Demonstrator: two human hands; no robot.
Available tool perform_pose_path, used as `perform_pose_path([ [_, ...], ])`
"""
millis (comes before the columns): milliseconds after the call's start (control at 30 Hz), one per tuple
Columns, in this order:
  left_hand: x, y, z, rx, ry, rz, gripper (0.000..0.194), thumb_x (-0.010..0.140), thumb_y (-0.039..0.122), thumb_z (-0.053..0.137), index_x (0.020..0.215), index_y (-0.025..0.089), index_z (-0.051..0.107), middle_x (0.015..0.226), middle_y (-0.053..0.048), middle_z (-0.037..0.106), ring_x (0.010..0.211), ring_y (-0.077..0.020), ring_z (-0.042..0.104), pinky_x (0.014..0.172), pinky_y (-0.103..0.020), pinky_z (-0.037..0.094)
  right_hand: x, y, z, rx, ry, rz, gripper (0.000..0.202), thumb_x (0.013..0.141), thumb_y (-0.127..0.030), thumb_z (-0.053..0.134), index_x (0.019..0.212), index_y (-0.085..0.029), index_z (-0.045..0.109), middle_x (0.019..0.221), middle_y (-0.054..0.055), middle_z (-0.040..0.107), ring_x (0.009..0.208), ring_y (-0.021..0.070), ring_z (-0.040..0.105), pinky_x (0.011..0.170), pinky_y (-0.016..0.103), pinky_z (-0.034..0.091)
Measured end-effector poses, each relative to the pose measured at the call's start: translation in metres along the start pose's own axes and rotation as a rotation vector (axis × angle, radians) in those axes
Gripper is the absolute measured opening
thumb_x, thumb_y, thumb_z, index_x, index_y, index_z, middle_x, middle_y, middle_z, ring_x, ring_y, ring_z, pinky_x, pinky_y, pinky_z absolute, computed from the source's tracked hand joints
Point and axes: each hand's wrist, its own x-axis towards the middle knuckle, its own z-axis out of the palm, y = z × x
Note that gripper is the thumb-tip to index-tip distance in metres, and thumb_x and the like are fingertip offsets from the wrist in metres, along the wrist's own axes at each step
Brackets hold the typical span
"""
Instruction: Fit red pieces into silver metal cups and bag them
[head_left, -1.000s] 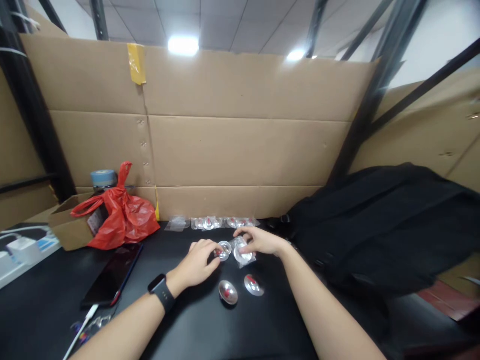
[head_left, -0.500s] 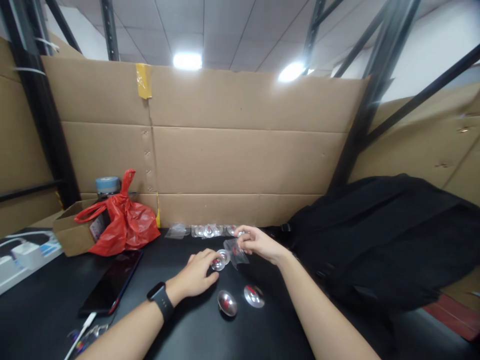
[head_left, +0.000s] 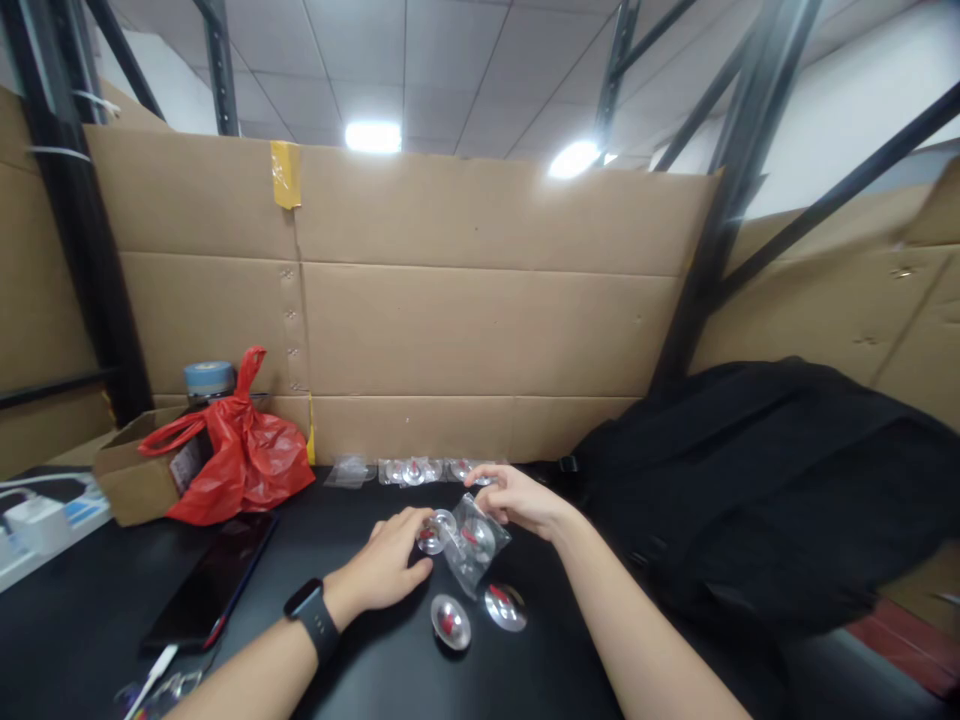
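My left hand [head_left: 390,562], a dark watch on its wrist, lies palm down with thumb apart and fingertips against a pair of overlapping shiny round discs [head_left: 444,522]. It does not wrap round them. Beside it, my right hand [head_left: 517,497] pinches the top corner of a clear plastic bag [head_left: 466,568]. Inside the bag shows a round shiny piece with a red mark. Nearer me, two loose pieces lie on the black table: a domed disc with a red centre [head_left: 451,622] and a flatter shiny disc with a red patch [head_left: 505,607].
Several bagged discs [head_left: 411,471] line the cardboard wall [head_left: 480,330], with flat clear bags [head_left: 350,472] to their left. At left are a red plastic bag [head_left: 247,460], a small carton [head_left: 135,470], a phone [head_left: 214,580] and a power strip [head_left: 82,515]. A black backpack [head_left: 765,500] fills the right.
The clear bag has swung toward me and spread out, so the disc inside shows more plainly. My right hand keeps its pinch; the left hand stays at the overlapping discs.
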Motion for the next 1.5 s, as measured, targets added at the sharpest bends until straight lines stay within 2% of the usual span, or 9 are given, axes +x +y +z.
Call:
perform_pose_path([
  [400, 0.001, -0.006, 0.005, -0.004, 0.01, 0.019, 0.056, 0.083, 0.022, 0.055, 0.137, 0.028, 0.043, 0.138, -0.008, 0.053, 0.129, -0.0256, 0.048, 0.106, -0.044, 0.038, 0.005, -0.005, 0.003, 0.288, 0.217, -0.105, 0.033, 0.059, -0.017, 0.073, 0.09, -0.018, 0.062, 0.067, -0.005, 0.054, 0.056, 0.0071, 0.047, 0.051, 0.019, 0.033],
  [567, 0.002, 0.0, 0.0, 0.17, 0.23, 0.087, 0.067, 0.082, 0.013, 0.05, 0.146, 0.026, 0.034, 0.15, -0.011, 0.04, 0.139, -0.0271, 0.036, 0.111, -0.046, 0.032, 0.017, 0.002, 0.018, 0.284, 0.348, -0.15, 0.035, 0.061, -0.02, 0.071, 0.093, -0.021, 0.058, 0.073, -0.003, 0.058, 0.058, 0.0104, 0.05, 0.05, 0.022, 0.036],
  [733, 0.004, 0.007, -0.011, 0.38, 0.261, 0.233, 0.056, 0.083, 0.013, 0.054, 0.137, 0.03, 0.048, 0.148, -0.008, 0.044, 0.136, -0.0294, 0.037, 0.107, -0.046, 0.033, 0.021, 0.013, 0.042, 0.24, 0.254, -0.16, 0.036, 0.066, -0.026, 0.071, 0.099, -0.023, 0.057, 0.078, -0.002, 0.057, 0.061, 0.0116, 0.051, 0.054, 0.023, 0.039],
  [933, 0.01, 0.001, -0.012, 0.455, 0.248, 0.306, 0.024, 0.1, 0.023, 0.042, 0.106, 0.024, 0.065, 0.105, -0.006, 0.069, 0.102, -0.0215, 0.06, 0.089, -0.039, 0.039, 0.023, 0.023, 0.056, 0.069, 0.141, -0.233, 0.041, 0.075, -0.039, 0.072, 0.108, -0.025, 0.054, 0.081, -0.003, 0.052, 0.062, 0.0113, 0.051, 0.054, 0.023, 0.039],
  [1100, 0.016, -0.038, -0.036, 0.53, 0.365, 0.02, 0.026, 0.094, 0.014, 0.044, 0.099, 0.022, 0.068, 0.103, -0.007, 0.07, 0.098, -0.0224, 0.061, 0.085, -0.037, 0.041, 0.034, 0.034, 0.028, -0.402, 0.286, -0.316, 0.03, 0.085, -0.041, 0.059, 0.108, -0.022, 0.056, 0.096, 0.003, 0.057, 0.077, 0.0175, 0.058, 0.065, 0.03, 0.046],
  [1200, 0.015, -0.075, -0.046, 0.563, 0.412, -0.284, 0.033, 0.093, 0.016, 0.042, 0.116, 0.021, 0.065, 0.123, -0.01, 0.066, 0.111, -0.0254, 0.06, 0.093, -0.041, 0.042, 0.039, 0.044, 0.003, -0.788, 0.389, -0.425, 0.02, 0.083, -0.026, 0.058, 0.101, -0.02, 0.059, 0.103, 0.007, 0.061, 0.095, 0.0215, 0.059, 0.09, 0.039, 0.045],
  [1267, 0.015, -0.096, -0.043, 0.538, 0.343, -0.434, 0.039, 0.095, 0.024, 0.042, 0.131, 0.022, 0.057, 0.137, -0.012, 0.059, 0.125, -0.0279, 0.053, 0.1, -0.047, 0.039, 0.042, 0.051, -0.01, -0.954, 0.408, -0.389, 0.022, 0.082, -0.021, 0.056, 0.104, -0.02, 0.061, 0.113, 0.009, 0.062, 0.11, 0.0246, 0.056, 0.098, 0.042, 0.041],
  [1367, 0.015, -0.113, -0.032, 0.493, 0.213, -0.438, 0.043, 0.098, 0.035, 0.037, 0.137, 0.025, 0.052, 0.147, -0.01, 0.051, 0.136, -0.0264, 0.044, 0.106, -0.052, 0.034, 0.046, 0.06, -0.021, -1.116, 0.414, -0.244, 0.037, 0.084, -0.018, 0.052, 0.12, -0.022, 0.059, 0.136, 0.011, 0.056, 0.129, 0.0289, 0.048, 0.102, 0.049, 0.037],
  [1500, 0.018, -0.11, -0.03, 0.502, 0.223, -0.417, 0.042, 0.097, 0.035, 0.035, 0.132, 0.024, 0.056, 0.144, -0.01, 0.053, 0.133, -0.0266, 0.046, 0.105, -0.05, 0.034, 0.053, 0.066, -0.025, -1.222, 0.404, -0.148, 0.059, 0.082, -0.015, 0.051, 0.14, -0.023, 0.048, 0.152, 0.013, 0.042, 0.14, 0.0314, 0.036, 0.108, 0.057, 0.027],
])
